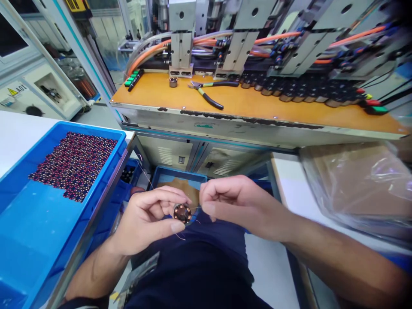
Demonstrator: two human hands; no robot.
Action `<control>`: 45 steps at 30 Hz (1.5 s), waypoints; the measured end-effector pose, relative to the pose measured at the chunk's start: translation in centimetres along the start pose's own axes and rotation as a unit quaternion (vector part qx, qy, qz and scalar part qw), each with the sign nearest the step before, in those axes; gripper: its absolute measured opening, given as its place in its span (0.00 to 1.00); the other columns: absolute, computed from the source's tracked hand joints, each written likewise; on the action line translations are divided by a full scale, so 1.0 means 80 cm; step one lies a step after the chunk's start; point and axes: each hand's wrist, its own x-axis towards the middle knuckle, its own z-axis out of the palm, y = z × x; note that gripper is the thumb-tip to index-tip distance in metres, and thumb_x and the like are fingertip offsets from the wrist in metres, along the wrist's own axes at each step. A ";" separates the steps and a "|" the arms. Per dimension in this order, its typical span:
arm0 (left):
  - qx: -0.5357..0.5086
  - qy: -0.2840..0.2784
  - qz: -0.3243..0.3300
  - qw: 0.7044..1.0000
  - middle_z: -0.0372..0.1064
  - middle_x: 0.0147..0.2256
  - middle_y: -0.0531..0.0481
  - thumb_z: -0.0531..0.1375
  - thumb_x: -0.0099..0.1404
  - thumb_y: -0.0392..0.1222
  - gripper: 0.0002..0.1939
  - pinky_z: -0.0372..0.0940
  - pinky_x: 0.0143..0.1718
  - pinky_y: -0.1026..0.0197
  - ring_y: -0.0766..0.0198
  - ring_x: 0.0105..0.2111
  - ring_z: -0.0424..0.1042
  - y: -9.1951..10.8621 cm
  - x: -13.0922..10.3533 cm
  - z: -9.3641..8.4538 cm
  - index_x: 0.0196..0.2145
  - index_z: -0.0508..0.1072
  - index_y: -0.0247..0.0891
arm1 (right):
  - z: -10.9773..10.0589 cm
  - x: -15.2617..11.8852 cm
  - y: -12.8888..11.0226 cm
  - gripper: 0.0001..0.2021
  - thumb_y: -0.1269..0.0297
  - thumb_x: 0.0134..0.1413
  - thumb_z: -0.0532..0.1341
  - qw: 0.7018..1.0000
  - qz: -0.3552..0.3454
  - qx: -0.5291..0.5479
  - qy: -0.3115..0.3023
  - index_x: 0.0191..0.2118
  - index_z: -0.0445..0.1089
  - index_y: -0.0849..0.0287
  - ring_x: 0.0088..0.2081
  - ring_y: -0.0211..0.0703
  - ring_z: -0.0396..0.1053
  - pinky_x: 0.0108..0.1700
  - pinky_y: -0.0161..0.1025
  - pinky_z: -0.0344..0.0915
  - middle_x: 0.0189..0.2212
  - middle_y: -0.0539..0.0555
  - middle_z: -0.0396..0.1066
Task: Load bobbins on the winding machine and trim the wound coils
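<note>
My left hand (141, 219) has its grip clamped on a small copper-wound stator core (182, 213), thumb below and fingers above, held out in front of my dark clothing (199, 262). Loose fine wires (180, 237) stick out from it. My right hand (236, 206) is just beside it, thumb and fingers drawn together; a thin strand runs toward them, but I cannot tell whether it is pinched there.

Beyond my hands, a low blue bin (156, 177) with brown cardboard (183, 185) in it is partly blocked from view by my fingers. Farther up, the orange tabletop (144, 96) carries cutting pliers (206, 91) lying open, a single similar core (173, 82) to their left, and a crowd of dark cylindrical parts (289, 88) to their right. Metal machine columns (182, 53) and orange hoses (148, 52) rise behind all these. To my left, a large blue tray (35, 214) holds packed rows of small parts (80, 163); to my right lies clear plastic wrap (357, 180) over brown cardboard.
</note>
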 end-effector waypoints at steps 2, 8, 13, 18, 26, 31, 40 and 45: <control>-0.023 -0.010 -0.019 1.000 0.79 0.40 0.41 0.71 0.53 0.31 0.14 0.75 0.36 0.63 0.61 0.35 0.79 0.003 -0.001 -0.001 0.40 0.82 0.37 | -0.013 0.000 -0.001 0.18 0.52 0.58 0.65 0.998 -0.009 -0.055 -0.027 0.26 0.68 0.61 0.25 0.32 0.59 0.26 0.31 0.57 0.23 0.49 0.65; -0.069 -0.082 -0.087 0.990 0.79 0.34 0.45 0.71 0.53 0.32 0.14 0.74 0.31 0.65 0.64 0.29 0.77 0.009 0.000 0.005 0.39 0.82 0.38 | -0.013 0.021 -0.018 0.09 0.62 0.53 0.70 0.982 -0.142 -0.115 -0.047 0.35 0.73 0.60 0.33 0.36 0.65 0.34 0.33 0.64 0.32 0.51 0.69; -0.071 -0.085 -0.104 0.988 0.80 0.32 0.45 0.71 0.53 0.31 0.15 0.74 0.29 0.65 0.65 0.27 0.77 0.008 -0.001 0.005 0.40 0.81 0.38 | 0.005 0.034 -0.023 0.09 0.68 0.58 0.64 0.974 -0.183 -0.127 -0.039 0.26 0.70 0.61 0.30 0.34 0.65 0.34 0.32 0.64 0.28 0.49 0.67; -0.046 -0.034 -0.038 0.998 0.80 0.40 0.42 0.73 0.51 0.32 0.17 0.75 0.32 0.64 0.63 0.32 0.78 0.001 -0.004 -0.002 0.41 0.82 0.38 | 0.012 0.020 -0.016 0.13 0.63 0.59 0.65 0.980 -0.142 -0.119 0.074 0.25 0.68 0.60 0.29 0.33 0.63 0.30 0.31 0.60 0.26 0.49 0.67; -0.017 -0.020 0.044 0.999 0.78 0.39 0.43 0.73 0.51 0.31 0.16 0.73 0.32 0.67 0.65 0.32 0.77 -0.001 0.001 -0.002 0.39 0.83 0.40 | 0.016 -0.004 -0.028 0.13 0.57 0.55 0.67 0.998 -0.013 -0.040 0.040 0.27 0.70 0.59 0.20 0.30 0.52 0.20 0.30 0.49 0.19 0.46 0.60; 0.016 -0.020 0.041 0.999 0.77 0.40 0.41 0.73 0.50 0.30 0.17 0.74 0.33 0.65 0.64 0.33 0.76 -0.003 -0.001 -0.002 0.39 0.83 0.39 | 0.018 0.001 -0.038 0.06 0.67 0.54 0.66 0.998 0.019 -0.064 0.023 0.27 0.72 0.60 0.20 0.30 0.58 0.19 0.28 0.52 0.18 0.46 0.64; -0.026 -0.030 0.021 0.999 0.75 0.41 0.45 0.72 0.52 0.30 0.18 0.72 0.35 0.66 0.66 0.34 0.75 -0.006 -0.004 -0.002 0.41 0.82 0.42 | 0.020 -0.001 -0.040 0.11 0.76 0.57 0.62 0.980 -0.031 -0.195 0.025 0.25 0.73 0.60 0.19 0.28 0.57 0.18 0.27 0.51 0.18 0.45 0.65; -0.062 -0.041 0.027 0.997 0.73 0.40 0.46 0.73 0.50 0.31 0.20 0.71 0.36 0.67 0.67 0.34 0.74 -0.010 -0.001 -0.001 0.42 0.82 0.43 | 0.024 -0.006 -0.039 0.10 0.76 0.58 0.62 0.977 -0.064 -0.200 0.024 0.26 0.73 0.60 0.20 0.27 0.56 0.19 0.26 0.51 0.20 0.44 0.66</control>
